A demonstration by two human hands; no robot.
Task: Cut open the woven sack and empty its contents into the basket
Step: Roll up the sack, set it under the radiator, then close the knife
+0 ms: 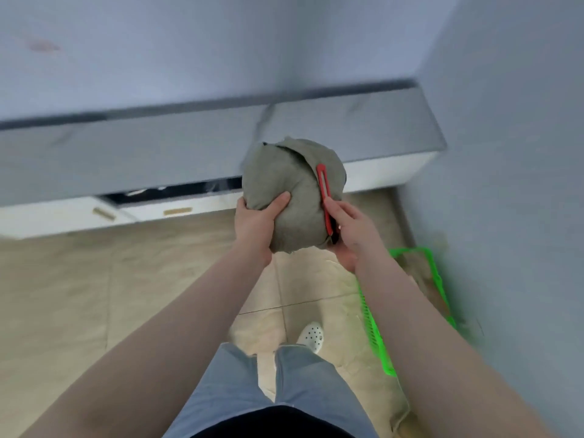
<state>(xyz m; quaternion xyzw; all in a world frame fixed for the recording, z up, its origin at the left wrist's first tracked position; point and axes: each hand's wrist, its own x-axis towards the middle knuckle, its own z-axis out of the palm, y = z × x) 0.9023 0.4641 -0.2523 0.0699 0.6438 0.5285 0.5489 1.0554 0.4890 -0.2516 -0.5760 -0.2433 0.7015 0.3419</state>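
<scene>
No readable text, label, brand, number or sign appears anywhere in this blurred view: none on the grey-green sack, the red cutter or the green basket; any fine print would probably be lost to motion blur.

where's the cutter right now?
Head view, centre-right: the red cutter lies flat against the right side of the grey sack, held there by the right hand.
</scene>
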